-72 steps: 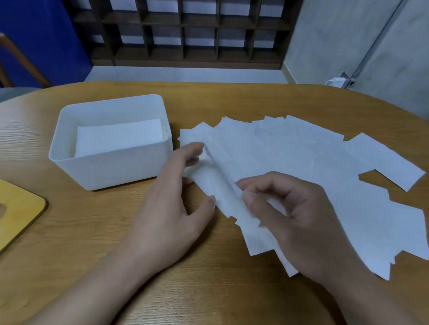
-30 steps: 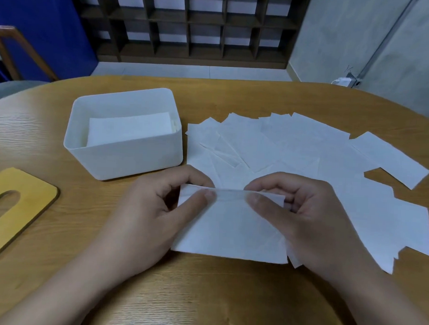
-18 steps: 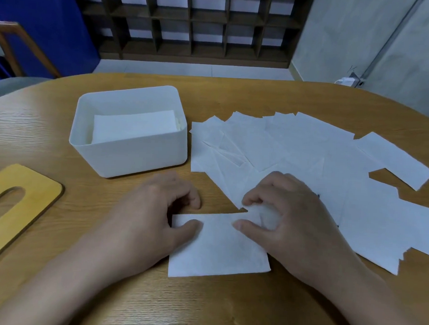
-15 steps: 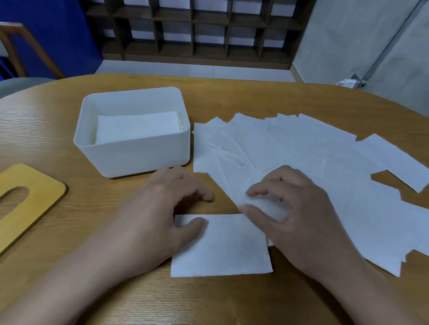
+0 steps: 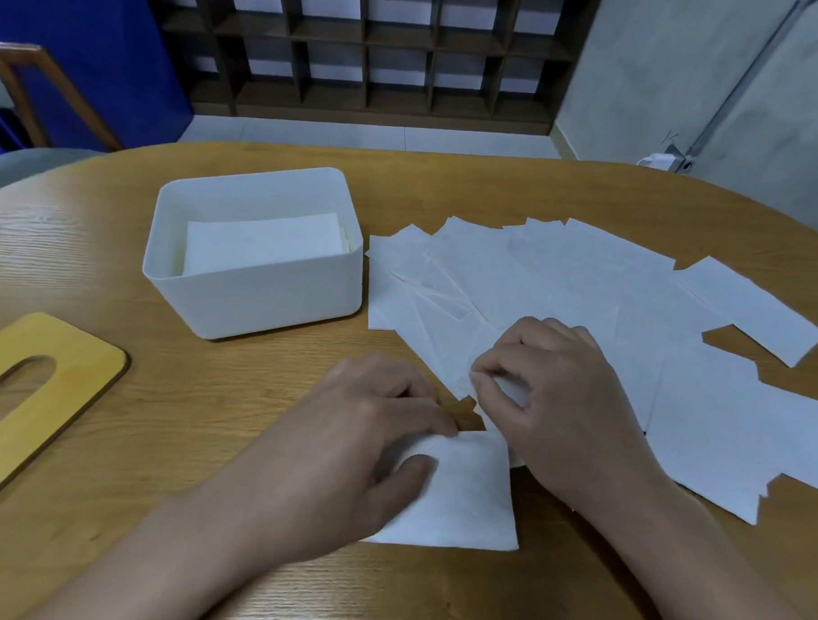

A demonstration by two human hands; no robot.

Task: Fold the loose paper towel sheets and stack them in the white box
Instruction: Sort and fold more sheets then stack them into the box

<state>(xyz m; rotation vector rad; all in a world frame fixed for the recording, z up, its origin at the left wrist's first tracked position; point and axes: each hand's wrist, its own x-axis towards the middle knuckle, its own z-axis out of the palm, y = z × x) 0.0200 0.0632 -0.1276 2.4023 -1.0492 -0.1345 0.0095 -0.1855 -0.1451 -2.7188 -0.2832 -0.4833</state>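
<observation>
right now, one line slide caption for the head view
Left hand holds a folded sheet flat; right hand pinches the next beside the white box.

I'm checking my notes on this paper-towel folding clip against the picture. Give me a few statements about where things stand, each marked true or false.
1. The white box already holds folded towels. True.
2. The left hand rests on a folded sheet lying on the table. True.
3. The loose sheets lie to the left of the box. False: they spread to its right.
4. The right hand is inside the box. False: it is over the loose sheets, pinching one.
5. The yellow slotted board covers the box. False: it lies on the table, apart from it.
</observation>
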